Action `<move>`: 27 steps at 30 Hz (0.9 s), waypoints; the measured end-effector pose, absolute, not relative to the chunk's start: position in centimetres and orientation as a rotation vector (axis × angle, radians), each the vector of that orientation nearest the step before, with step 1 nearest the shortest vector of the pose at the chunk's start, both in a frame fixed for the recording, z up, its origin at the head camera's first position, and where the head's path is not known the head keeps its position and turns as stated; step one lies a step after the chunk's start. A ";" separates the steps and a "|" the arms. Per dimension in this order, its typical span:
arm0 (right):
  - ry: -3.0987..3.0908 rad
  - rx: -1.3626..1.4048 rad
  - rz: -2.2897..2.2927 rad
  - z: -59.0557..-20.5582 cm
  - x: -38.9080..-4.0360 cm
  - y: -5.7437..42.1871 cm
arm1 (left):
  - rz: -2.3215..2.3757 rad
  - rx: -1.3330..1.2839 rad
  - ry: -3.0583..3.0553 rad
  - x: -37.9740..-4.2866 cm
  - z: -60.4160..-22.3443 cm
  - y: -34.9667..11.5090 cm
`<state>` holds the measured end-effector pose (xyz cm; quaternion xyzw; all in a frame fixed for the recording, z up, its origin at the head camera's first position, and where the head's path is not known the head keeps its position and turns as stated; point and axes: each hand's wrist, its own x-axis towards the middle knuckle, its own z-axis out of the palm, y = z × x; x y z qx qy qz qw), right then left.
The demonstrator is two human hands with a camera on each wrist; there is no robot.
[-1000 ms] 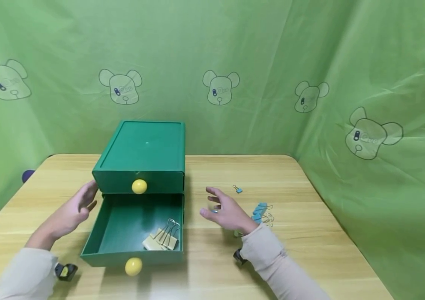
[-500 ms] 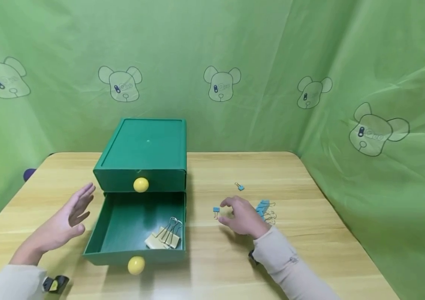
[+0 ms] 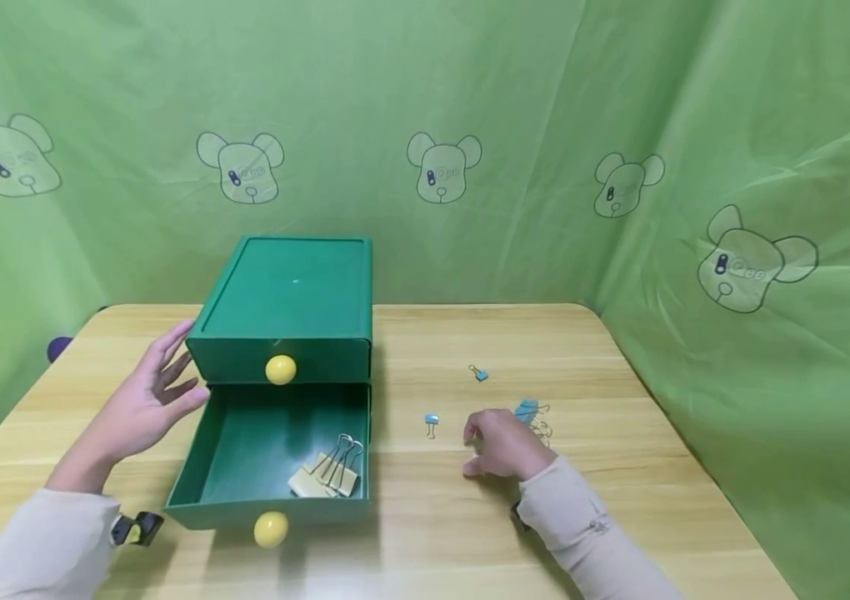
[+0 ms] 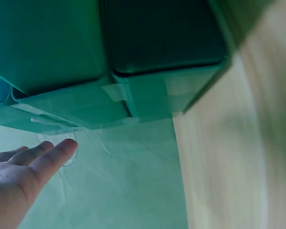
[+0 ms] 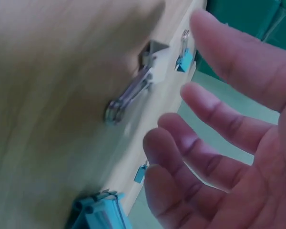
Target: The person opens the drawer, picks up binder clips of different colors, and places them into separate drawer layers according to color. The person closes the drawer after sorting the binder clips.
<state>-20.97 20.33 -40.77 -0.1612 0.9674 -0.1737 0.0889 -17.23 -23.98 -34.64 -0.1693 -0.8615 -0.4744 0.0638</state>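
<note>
My left hand point(image 3: 142, 408) is at the left side of the green two-drawer box point(image 3: 290, 287), fingers spread and fairly straight. Whether its fingertips touch the box is hard to tell. My right hand point(image 3: 503, 443) hovers over the table, its fingers loosely bent and holding nothing. Beneath it, a pale binder clip point(image 5: 150, 67) shows in the right wrist view but is hidden in the head view. Two small blue binder clips, one nearer point(image 3: 432, 420) and one farther point(image 3: 481, 375), lie apart. Larger blue binder clips point(image 3: 526, 410) lie just beyond the right hand, partly covered.
The lower drawer point(image 3: 245, 450) is pulled out, with cream binder clips point(image 3: 327, 479) in its front right corner. The upper drawer, with a yellow knob point(image 3: 281, 369), is closed. A green curtain point(image 3: 515, 250) hangs behind the wooden table point(image 3: 425, 533).
My right hand has moved right and towards me, away from the nearer small blue clip. The left hand dipped away from the box, then came back to its side.
</note>
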 end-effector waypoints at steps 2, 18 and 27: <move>2.863 -0.478 -0.512 -40.9 -20.9 20.5 | -1.410 -0.509 -2.596 -17.4 -34.3 -23.7; 2.879 -0.533 -0.574 -41.2 -21.0 20.6 | -1.551 -0.512 -2.392 -18.8 -34.8 -21.3; 2.910 -0.471 -0.652 -40.6 -21.2 20.3 | -1.562 -0.507 -2.372 -18.7 -35.2 -21.2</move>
